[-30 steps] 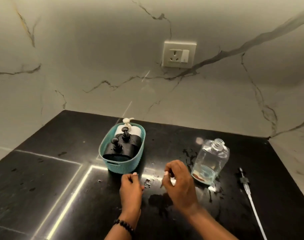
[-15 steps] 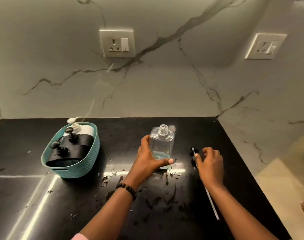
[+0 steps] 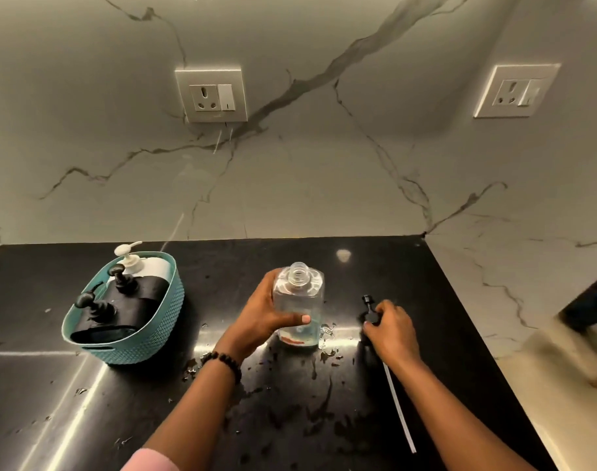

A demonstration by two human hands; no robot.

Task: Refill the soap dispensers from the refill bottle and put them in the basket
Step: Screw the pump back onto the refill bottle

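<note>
At the left of the black surface [image 3: 35,385] the teal basket [image 3: 147,338] holds three dispensers. Mid-surface, the left hand [image 3: 259,317] wraps the uncapped clear bottle [image 3: 298,304] (nearly empty, upright). The right hand [image 3: 390,329] curls over the black pump [image 3: 370,309] lying beside it.

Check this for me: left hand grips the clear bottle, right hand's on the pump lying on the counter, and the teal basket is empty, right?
Not quite: the head view shows the teal basket already holding dispensers. The rest stands: left hand grips the clear bottle, right hand on the pump.
</note>
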